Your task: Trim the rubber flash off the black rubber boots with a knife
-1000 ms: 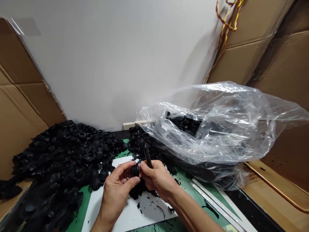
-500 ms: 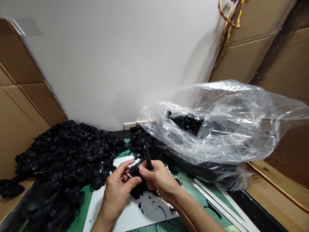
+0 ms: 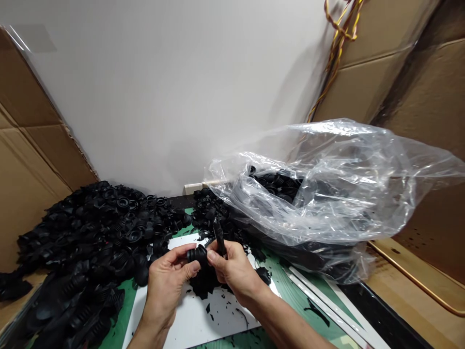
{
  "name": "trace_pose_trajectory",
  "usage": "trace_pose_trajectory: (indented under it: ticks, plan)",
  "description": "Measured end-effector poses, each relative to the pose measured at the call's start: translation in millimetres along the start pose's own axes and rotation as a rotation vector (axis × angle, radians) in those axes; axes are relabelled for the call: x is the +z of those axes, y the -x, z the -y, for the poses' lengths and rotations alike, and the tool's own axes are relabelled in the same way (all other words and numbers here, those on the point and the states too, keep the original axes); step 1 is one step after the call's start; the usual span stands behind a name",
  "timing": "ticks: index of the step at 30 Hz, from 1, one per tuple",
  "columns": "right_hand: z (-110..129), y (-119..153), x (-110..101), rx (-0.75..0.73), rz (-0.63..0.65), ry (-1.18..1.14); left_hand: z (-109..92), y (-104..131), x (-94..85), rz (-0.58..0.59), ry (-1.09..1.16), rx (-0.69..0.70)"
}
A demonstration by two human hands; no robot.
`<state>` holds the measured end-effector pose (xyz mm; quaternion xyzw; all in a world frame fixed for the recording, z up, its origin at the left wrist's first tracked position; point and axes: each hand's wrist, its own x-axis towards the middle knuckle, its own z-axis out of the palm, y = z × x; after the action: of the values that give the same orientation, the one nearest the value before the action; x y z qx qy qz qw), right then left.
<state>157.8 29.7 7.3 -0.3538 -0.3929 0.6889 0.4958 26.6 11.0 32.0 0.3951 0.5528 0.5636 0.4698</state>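
My left hand [image 3: 167,278] pinches a black ribbed rubber bellows [image 3: 198,254] between thumb and fingers, above a white board [image 3: 214,325]. Close against its right side, my right hand [image 3: 232,271] is closed round a black pen-like tool [image 3: 219,237] that points up and away; whether it has a blade I cannot tell. The right thumb and fingertips are at the bellows' edge. Beneath both hands lies a small heap of black rubber scraps [image 3: 201,286], partly hidden by them, with trimmed bits scattered on the board.
A large pile of black rubber parts [image 3: 109,228] covers the left side. At the right, a clear plastic bag [image 3: 348,194] holds more black parts. White strips [image 3: 327,305] lie on the green mat [image 3: 290,295]. Cardboard panels [image 3: 36,116] stand at both sides, with twisted wires [image 3: 339,43] hanging at right.
The bellows has turned in my left hand, so its end and ridges face differently. Both hands have shifted slightly left in view, as has the whole scene. The right hand keeps the tool.
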Motion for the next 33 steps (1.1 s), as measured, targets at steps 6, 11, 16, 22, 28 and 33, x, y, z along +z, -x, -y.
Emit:
trace_pose_trajectory:
  ticks: [6, 11, 16, 22, 28, 33]
  plan:
    - [0.4, 0.1, 0.3, 0.042, -0.039, -0.013, 3.5, -1.8, -0.6, -0.046, 0.022, 0.008]
    - [2.0, 0.4, 0.8, 0.057, -0.037, -0.013, 5.9, -2.0, -2.1, -0.055, -0.015, 0.036]
    - [2.5, 0.3, 2.6, 0.070, -0.021, -0.019, 7.8, -2.4, -2.1, -0.066, -0.049, 0.081]
    - [3.0, 0.6, 2.3, 0.080, -0.005, -0.026, 10.5, -3.8, -4.0, -0.090, -0.096, 0.142]
    - [2.7, 1.5, 2.7, 0.094, 0.014, -0.015, 11.4, -4.7, -4.9, -0.092, -0.161, 0.266]
    - [4.3, 1.9, 2.1, 0.110, 0.040, -0.003, 12.5, -4.7, -5.3, -0.116, -0.214, 0.349]
